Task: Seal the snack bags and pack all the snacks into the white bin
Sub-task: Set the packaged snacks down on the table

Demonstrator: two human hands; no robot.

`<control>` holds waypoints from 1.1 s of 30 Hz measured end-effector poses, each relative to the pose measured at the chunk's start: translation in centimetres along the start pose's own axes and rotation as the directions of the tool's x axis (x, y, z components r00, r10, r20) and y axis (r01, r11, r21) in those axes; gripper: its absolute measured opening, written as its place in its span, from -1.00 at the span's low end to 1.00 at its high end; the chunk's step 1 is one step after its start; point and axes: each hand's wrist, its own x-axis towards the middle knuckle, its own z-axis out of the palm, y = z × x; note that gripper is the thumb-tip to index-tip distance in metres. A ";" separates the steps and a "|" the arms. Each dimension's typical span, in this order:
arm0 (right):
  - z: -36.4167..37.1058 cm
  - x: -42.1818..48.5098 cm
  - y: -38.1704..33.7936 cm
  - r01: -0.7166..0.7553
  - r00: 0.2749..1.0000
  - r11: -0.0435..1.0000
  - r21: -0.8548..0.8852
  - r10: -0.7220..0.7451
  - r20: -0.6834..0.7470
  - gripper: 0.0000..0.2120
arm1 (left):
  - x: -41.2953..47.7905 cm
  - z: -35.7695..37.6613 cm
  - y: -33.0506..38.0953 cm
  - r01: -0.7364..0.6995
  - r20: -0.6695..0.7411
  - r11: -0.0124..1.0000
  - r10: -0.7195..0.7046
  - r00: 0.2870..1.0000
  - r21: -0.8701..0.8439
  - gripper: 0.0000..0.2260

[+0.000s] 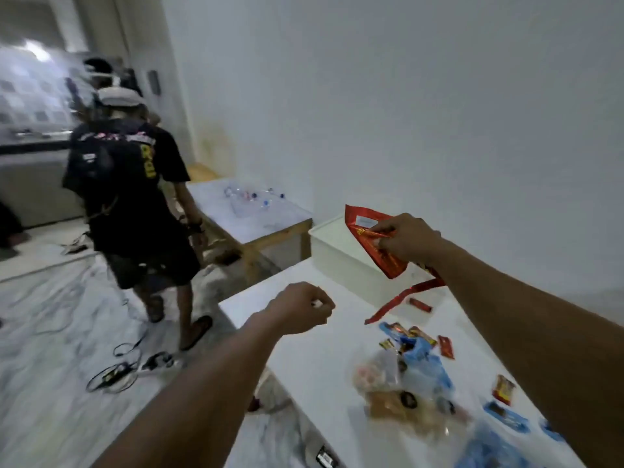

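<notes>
Right grip [405,239]: fingers and thumb pinch the red snack bag [361,224] mid-body; the bag hangs tilted with one corner up.
Why there: the bag is held over the white bin [324,251], which sits just below and beyond the right grip. Likely about to be dropped in.
Left grip [300,309]: fingers curled, lower and to the left of the right grip. There's a tiny white bit at the fingertips, can't tell if it's held.
Seal: blurred, can't tell if the bag top is closed.
Loose snacks [405,363]: on the counter [314,359], below and nearer than the right grip. Not yet packed.
</notes>
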 end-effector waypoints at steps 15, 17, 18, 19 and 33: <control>48.4 -1.1 -17.9 0.175 0.424 0.948 0.264 -0.315 0.849 -0.68 | -20.9 6.3 -35.0 0.777 -0.038 0.420 -0.888 0.457 -0.469 -0.86; 54.2 -3.7 -17.2 0.156 0.313 0.958 0.242 -0.280 0.908 -0.70 | -22.7 10.1 -38.3 0.774 0.001 0.323 -0.923 0.385 -0.544 -0.84; 57.1 -4.8 -16.9 0.147 0.268 0.960 0.240 -0.272 0.924 -0.70 | -23.5 11.9 -40.2 0.761 0.007 0.283 -0.936 0.353 -0.583 -0.82; 60.2 -5.9 -16.5 0.123 0.227 0.962 0.243 -0.266 0.937 -0.71 | -23.9 13.6 -42.1 0.748 0.002 0.257 -0.945 0.326 -0.612 -0.80; 98.0 -12.3 -17.1 -0.261 0.074 0.954 0.148 -0.133 0.988 -0.83 | -28.1 32.3 -72.0 0.674 0.050 0.000 -0.997 0.054 -0.738 -0.68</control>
